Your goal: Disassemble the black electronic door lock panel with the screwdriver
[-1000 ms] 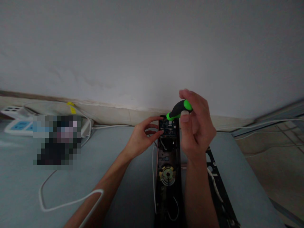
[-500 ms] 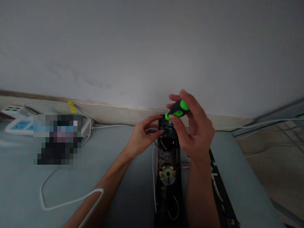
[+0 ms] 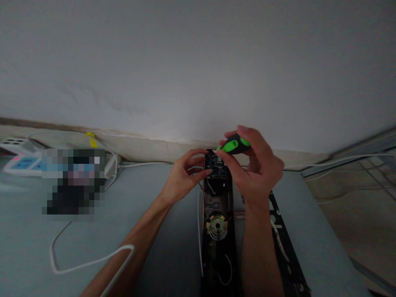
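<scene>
Pinched in my right hand is a black and green screwdriver, its handle slanting up to the right and its front end over the far end of a long black speaker housing. A dark circuit board lies in that end. From the left, my left hand grips the board, the index finger at its far edge and the thumb at its near part. Nearer to me in the housing is a round speaker driver. The screwdriver's tip is hard to make out.
A second long black part lies right of the housing, partly behind my right arm. A white cable crosses in front of my left forearm. A power strip sits at the far left beside a pixelated patch. A wall rises behind the table.
The screwdriver has tipped flatter, and my right hand has shifted slightly right and down with it. My left hand stays at the board.
</scene>
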A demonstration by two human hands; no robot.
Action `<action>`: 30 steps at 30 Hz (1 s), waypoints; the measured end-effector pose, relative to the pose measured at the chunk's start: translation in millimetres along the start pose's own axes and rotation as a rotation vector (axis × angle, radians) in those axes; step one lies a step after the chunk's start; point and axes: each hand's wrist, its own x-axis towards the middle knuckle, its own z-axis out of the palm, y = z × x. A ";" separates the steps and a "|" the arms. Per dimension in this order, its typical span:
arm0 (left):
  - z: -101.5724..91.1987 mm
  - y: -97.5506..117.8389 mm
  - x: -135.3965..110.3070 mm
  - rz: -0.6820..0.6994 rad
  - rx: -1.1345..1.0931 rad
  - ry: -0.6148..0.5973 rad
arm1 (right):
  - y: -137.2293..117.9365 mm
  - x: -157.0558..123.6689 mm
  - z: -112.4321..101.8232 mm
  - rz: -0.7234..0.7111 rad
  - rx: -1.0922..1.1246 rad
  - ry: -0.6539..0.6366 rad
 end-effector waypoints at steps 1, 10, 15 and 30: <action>0.0 0.4 0.0 -0.002 0.001 -0.002 | 1.3 -0.2 -0.9 0.032 0.007 0.006; 2.5 1.3 -1.5 0.024 0.031 -0.021 | -1.6 1.2 -6.0 0.095 0.081 -0.184; 2.3 -2.0 -1.1 0.052 0.016 -0.018 | -3.3 1.0 -0.4 0.022 0.032 -0.140; 4.6 -5.4 -1.1 0.091 0.036 -0.035 | 1.5 -1.3 -3.3 0.059 0.068 -0.218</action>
